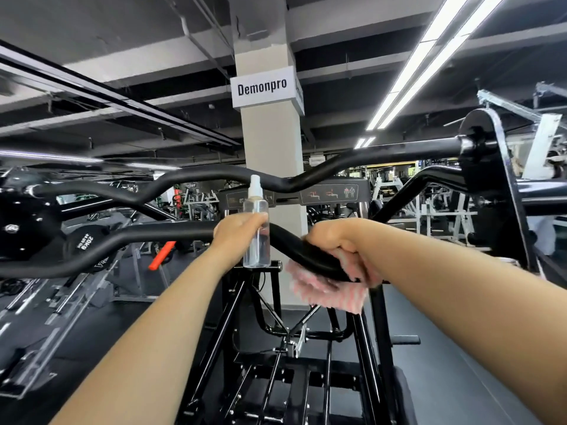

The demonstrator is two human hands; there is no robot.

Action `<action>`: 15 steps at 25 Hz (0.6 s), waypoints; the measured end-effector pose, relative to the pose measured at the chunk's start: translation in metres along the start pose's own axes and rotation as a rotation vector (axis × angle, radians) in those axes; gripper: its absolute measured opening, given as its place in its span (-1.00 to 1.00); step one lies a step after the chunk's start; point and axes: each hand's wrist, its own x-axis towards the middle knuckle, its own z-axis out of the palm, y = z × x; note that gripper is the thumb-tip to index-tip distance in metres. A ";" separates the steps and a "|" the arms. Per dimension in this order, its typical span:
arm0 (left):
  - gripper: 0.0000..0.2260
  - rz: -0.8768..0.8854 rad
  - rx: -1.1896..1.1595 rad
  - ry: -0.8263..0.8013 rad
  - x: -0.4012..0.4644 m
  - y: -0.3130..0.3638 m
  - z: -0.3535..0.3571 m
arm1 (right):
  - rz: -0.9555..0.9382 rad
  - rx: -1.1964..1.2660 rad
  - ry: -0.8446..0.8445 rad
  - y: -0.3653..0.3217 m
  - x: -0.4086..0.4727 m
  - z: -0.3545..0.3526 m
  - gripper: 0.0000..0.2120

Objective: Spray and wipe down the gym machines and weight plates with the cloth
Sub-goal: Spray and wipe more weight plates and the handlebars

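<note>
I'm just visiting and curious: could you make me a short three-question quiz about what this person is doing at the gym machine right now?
1. True or false: the left hand holds a clear spray bottle upright.
2. What does the right hand press around the black handlebar?
A. a sponge
B. a pink and white cloth
C. a brush
3. Fill in: the sign on the pillar reads ____.

Key: 1 true; 2 B; 3 Demonpro.
</note>
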 end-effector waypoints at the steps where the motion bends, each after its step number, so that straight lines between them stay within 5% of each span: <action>1: -0.39 0.010 0.012 0.001 0.000 -0.001 0.000 | -0.038 0.090 0.014 -0.005 0.004 0.004 -0.75; 6: -0.43 0.092 0.163 0.074 0.002 -0.002 0.001 | -0.270 -0.152 0.247 -0.010 0.002 0.009 -0.61; 11: -0.45 0.116 0.163 0.104 0.001 -0.005 0.003 | -0.425 -0.860 0.519 0.022 -0.033 0.029 -0.59; 15: -0.47 0.102 0.103 0.073 -0.002 -0.005 0.004 | -0.659 -1.102 0.499 0.058 -0.053 0.024 -0.68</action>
